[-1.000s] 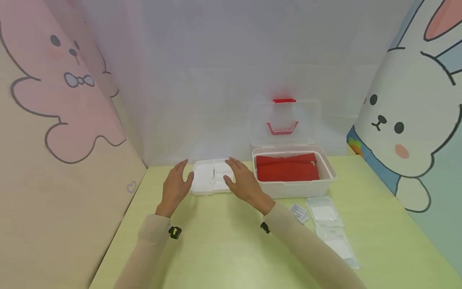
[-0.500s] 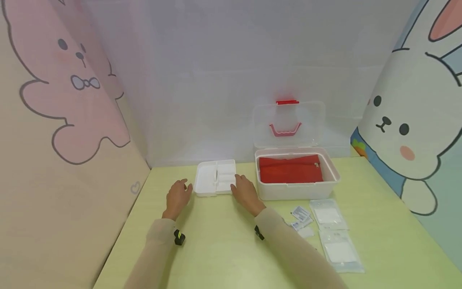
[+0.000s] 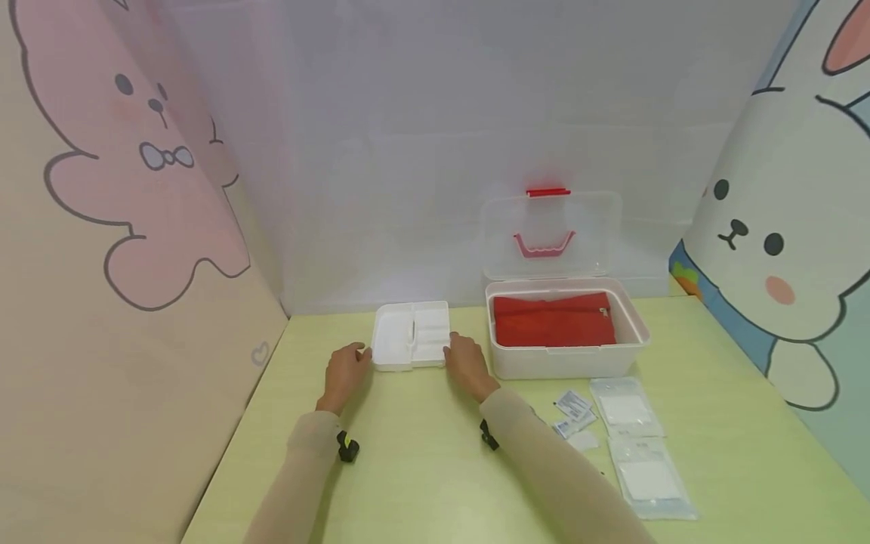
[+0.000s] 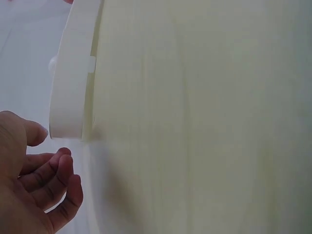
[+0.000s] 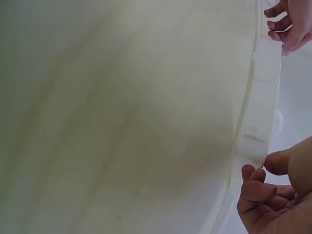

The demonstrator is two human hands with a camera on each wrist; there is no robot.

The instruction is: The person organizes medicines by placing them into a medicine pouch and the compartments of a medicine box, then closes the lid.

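White divided tray (image 3: pixel 392 338) on the desk (image 3: pixel 421 468), left of the lidded box (image 3: pixel 571 364), with one hand at each end; sound handling would call for closing the left grip before any lift, then loading both ends evenly to keep it level. The left hand (image 3: pixel 343 378) lies just beside its end, thumb and curled fingers apart; the right hand (image 3: pixel 469 366) pinches the near right corner between thumb and fingers, both forearms reaching forward, low over the desk.
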